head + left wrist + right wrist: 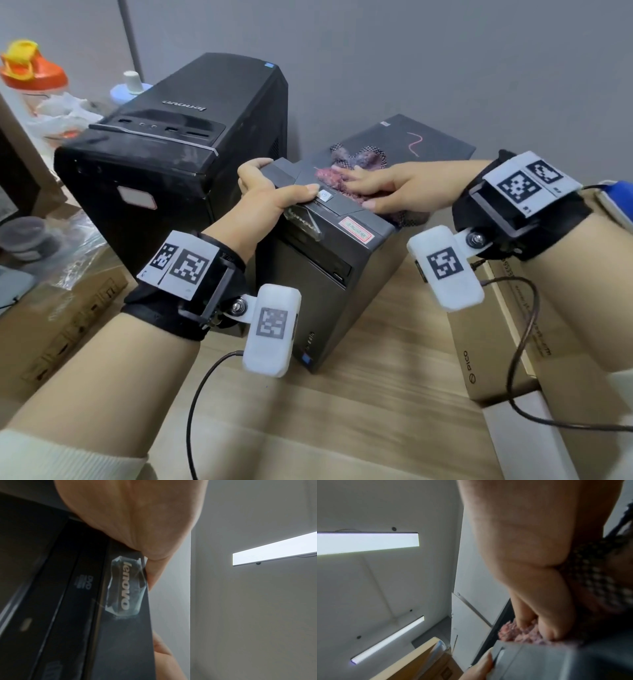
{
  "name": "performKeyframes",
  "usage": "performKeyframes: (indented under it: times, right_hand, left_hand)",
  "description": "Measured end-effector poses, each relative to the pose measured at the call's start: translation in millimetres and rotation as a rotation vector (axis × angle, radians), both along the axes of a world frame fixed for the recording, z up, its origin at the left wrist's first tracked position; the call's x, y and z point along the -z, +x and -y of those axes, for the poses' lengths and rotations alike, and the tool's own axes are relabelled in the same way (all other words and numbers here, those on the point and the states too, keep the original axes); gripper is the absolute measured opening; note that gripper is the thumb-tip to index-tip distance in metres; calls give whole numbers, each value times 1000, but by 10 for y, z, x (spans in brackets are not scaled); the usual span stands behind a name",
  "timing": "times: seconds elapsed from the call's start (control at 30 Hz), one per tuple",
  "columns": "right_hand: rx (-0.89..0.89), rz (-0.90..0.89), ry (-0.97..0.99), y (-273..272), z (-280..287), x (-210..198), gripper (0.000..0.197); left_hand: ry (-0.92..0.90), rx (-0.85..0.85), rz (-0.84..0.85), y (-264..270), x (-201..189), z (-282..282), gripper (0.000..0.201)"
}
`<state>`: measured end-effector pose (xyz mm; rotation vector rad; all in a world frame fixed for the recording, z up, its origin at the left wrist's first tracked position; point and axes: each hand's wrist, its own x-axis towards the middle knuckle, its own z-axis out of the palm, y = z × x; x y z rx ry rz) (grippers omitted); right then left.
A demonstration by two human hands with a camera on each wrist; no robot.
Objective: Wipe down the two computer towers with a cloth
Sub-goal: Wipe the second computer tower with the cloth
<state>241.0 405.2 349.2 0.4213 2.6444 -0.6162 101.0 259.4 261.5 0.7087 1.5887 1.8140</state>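
Wooden floor, cloth [346,178] under flat right hand [383,186]

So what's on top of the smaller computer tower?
A pink cloth pressed flat by the right hand; the left hand grips the front edge. The surface beneath them is hidden.

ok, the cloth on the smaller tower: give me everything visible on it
The cloth is a fluffy, pinkish-purple rag with a dark checkered backing or edge that shows where it bunches up. It lies crumpled on the top panel of the smaller tower, near its front edge, with one end hanging slightly over the right side. The right hand presses on it with flat, straight fingers. The left hand does not touch it; it grips the tower's front top corner. The right wrist view shows the same pink pile under the fingers.
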Motion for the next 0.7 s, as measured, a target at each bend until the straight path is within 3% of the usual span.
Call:
performKeyframes:
  times: [0.2,0.4,0.5,0.7]
  right_hand:
    - [127,70,7,-296,-100,-115,50]
    - [319,-53,115,-491,-231,-151,47]
    - [259,42,189,-537,-148,-208,52]
    - [-54,195,198,-528,-20,-231,62]
  left_hand:
    - [-22,6,0,-15,-9,5,91]
    - [-43,7,0,-26,-30,29,85]
    - [-54,5,-1,-3,-44,34,90]
    - [-86,1,-2,5,-62,51,82]
